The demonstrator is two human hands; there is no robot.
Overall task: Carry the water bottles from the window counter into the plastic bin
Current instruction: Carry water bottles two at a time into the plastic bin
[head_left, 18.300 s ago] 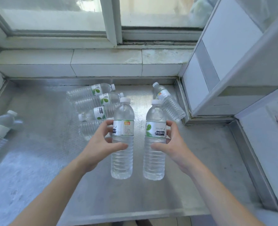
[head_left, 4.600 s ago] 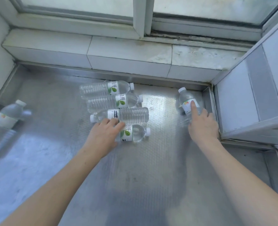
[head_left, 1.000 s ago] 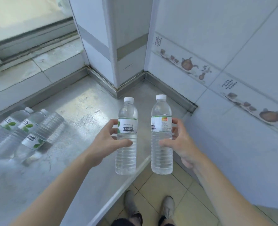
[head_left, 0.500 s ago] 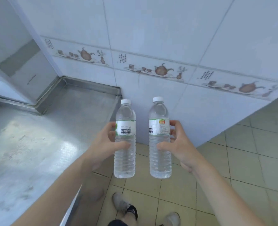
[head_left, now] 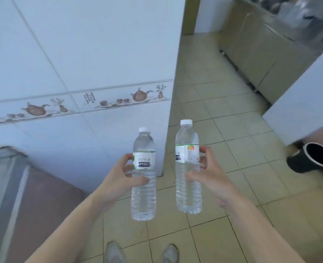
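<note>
Your left hand point(head_left: 119, 179) grips one water bottle point(head_left: 143, 175) around its middle, fingers point(head_left: 127, 158) curled behind the label and thumb across the front just below it. Your right hand point(head_left: 212, 177) holds a second water bottle point(head_left: 188, 168) the same way, thumb on the front, fingers wrapped round the far side at label height. Both bottles stand upright, white caps on, side by side but not touching, held out in front of you above the tiled floor point(head_left: 232, 130). The left bottle's label carries a green mark; the right one's has an orange patch.

The tabletop point(head_left: 3, 186) shows only as a metal corner at lower left, well apart from both bottles. A white tiled wall point(head_left: 81, 54) with a teapot border runs behind the left bottle. Your shoes point(head_left: 115, 253) show at the bottom edge. A black cylindrical object point(head_left: 310, 158) sits at far right; the plastic bin is not in view.
</note>
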